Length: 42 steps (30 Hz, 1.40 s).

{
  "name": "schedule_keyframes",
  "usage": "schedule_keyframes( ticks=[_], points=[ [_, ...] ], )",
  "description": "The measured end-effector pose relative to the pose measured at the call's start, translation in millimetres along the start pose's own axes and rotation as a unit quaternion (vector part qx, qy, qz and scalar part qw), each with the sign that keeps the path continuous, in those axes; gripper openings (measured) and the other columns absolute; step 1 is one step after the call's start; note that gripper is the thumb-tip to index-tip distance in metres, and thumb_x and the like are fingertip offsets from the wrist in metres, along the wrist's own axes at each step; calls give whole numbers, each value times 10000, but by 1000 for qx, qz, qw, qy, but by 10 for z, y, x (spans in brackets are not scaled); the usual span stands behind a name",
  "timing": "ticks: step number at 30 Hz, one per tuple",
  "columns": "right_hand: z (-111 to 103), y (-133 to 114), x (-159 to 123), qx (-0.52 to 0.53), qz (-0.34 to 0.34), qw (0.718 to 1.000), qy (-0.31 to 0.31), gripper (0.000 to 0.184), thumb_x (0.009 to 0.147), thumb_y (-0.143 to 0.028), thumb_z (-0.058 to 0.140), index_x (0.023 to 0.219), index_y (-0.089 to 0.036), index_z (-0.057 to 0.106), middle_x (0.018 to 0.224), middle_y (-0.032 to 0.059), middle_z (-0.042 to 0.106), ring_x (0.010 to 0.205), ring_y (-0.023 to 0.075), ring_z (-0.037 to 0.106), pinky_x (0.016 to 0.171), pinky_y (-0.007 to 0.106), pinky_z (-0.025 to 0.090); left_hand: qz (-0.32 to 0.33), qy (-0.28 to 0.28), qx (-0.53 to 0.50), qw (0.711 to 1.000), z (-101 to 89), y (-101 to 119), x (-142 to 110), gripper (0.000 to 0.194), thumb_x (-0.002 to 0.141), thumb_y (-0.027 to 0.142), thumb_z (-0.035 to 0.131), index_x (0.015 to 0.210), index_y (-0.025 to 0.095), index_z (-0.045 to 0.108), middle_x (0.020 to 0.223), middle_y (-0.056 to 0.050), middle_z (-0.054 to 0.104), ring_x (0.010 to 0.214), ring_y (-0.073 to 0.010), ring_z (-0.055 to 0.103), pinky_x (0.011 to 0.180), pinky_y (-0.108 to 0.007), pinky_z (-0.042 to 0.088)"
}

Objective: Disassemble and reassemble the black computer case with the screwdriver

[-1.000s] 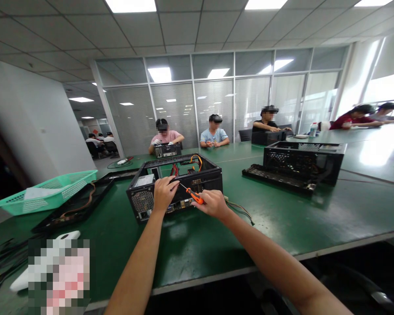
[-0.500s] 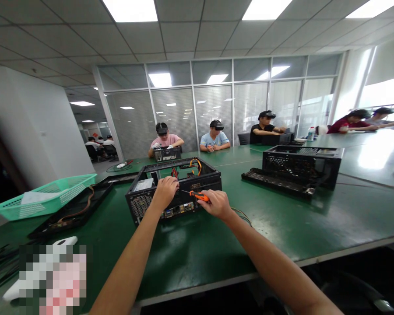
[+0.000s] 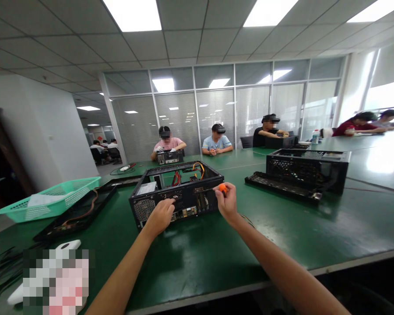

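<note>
A black computer case, open on top with red and yellow cables inside, lies on the green table with its rear panel facing me. My left hand is at the left-middle of that panel, index finger stretched against it; the other fingers are partly hidden. At the panel's right end, my right hand grips a screwdriver by its orange handle. The thin shaft points left toward the slot area, but its tip is too small to make out.
A green basket and a removed black panel lie at left, with dark cables nearer me. Another black case stands right, a detached panel before it. Several people sit across the table, one handling a case.
My right hand has moved right and up with the screwdriver, turning its handle toward me. My left hand has dropped from the top edge down onto the rear panel. The view has shifted slightly.
</note>
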State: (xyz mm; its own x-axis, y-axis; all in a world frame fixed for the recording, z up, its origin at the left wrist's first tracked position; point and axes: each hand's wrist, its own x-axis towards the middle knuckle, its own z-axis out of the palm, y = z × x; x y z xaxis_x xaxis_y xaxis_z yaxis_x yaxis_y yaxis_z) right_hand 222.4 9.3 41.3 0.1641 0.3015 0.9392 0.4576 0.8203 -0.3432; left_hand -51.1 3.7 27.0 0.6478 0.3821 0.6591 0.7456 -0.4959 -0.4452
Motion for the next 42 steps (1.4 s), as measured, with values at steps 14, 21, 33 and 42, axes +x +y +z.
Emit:
schedule_keyframes(
  ticks=[14, 21, 33, 42],
  points=[
    [232, 1041, -116, -399, -276, 776, -403, 561, 862, -273, 472, 1390, -256, 283, 1478, 110, 153, 665, 141, 567, 525, 268, 412, 32, -19, 117, 992, 407, -171, -487, 89, 850, 161, 471, 789, 116, 520, 1396, -185, 346, 1305, -414, 228, 976, -670, 278],
    [1168, 1925, 317, -408, -192, 769, -453, 591, 855, -294, 484, 1402, -254, 262, 1474, 146, 49, 704, 170, 614, 562, 287, 458, 7, -103, 104, 989, 1437, -917, 29, 147, 880, 200, 413, 844, 125, 534, 1414, -176, 319, 1310, -390, 245, 1000, -656, 232],
    [2370, 2217, 1348, -416, 83, 780, -460, 386, 852, -398, 441, 974, -120, 679, 987, 185, 665, 919, 247, 631, 747, 292, 448, -326, -423, -28, 845, 2577, -2069, 1535, 301, 781, 63, 376, 1061, 114, 472, 1072, -214, 603, 995, -263, 597, 809, -391, 439],
    [116, 2228, 1254, -408, 109, 807, -413, 502, 881, -571, 321, 1212, -250, 518, 913, 83, 688, 829, 212, 641, 702, 257, 412, -223, -354, -167, 893, 1897, -800, 1002, 189, 866, 155, 260, 942, 174, 431, 865, -88, 607, 793, -175, 593, 711, -272, 416]
  ],
)
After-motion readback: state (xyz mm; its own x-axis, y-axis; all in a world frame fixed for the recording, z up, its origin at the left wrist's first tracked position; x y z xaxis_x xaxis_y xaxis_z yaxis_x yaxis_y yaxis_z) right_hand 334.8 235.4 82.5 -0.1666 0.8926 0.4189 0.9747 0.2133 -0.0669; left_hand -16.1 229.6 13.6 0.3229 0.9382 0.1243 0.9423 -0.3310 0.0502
